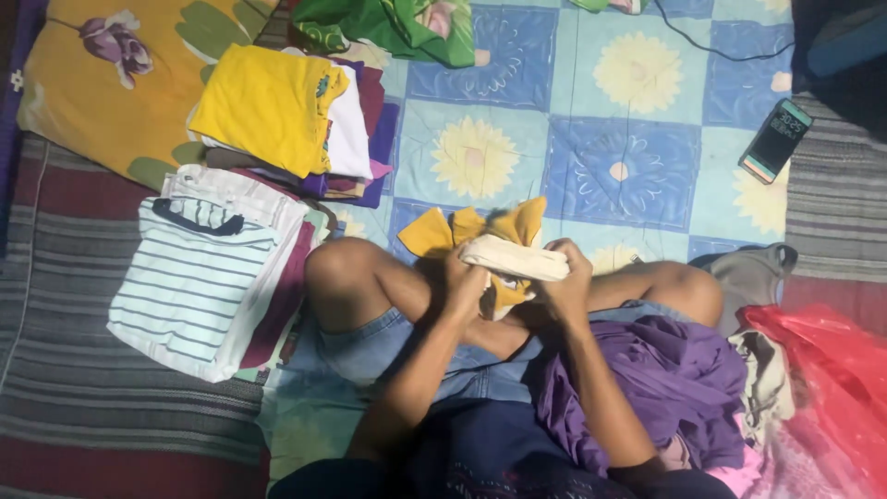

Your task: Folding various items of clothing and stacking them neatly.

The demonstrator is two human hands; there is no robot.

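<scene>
A person sits cross-legged on a quilt (pixel 573 139) patterned with blue squares and pale yellow flowers, seen from above. Both hands are raised between the bare knees, working a small mustard-yellow and cream garment (pixel 504 249). The left hand (pixel 465 277) is clenched around the garment's left end; the right hand (pixel 564 277) grips its right end, fingers curled over a rolled cream band. Yellow flaps of the cloth stick up behind the hands.

A crumpled purple garment (pixel 665 388) lies on the person's right thigh, over denim shorts. To the person's left sit two piles of folded clothes: a striped white shirt (pixel 199 277) tops the nearer one, and a folded yellow shirt (pixel 268 106) tops the farther one. A smartphone (pixel 774 140) with a lit screen lies on the quilt far to the right. A red plastic bag (pixel 822 370) sits at the right edge, beside a grey cloth (pixel 748 273).
</scene>
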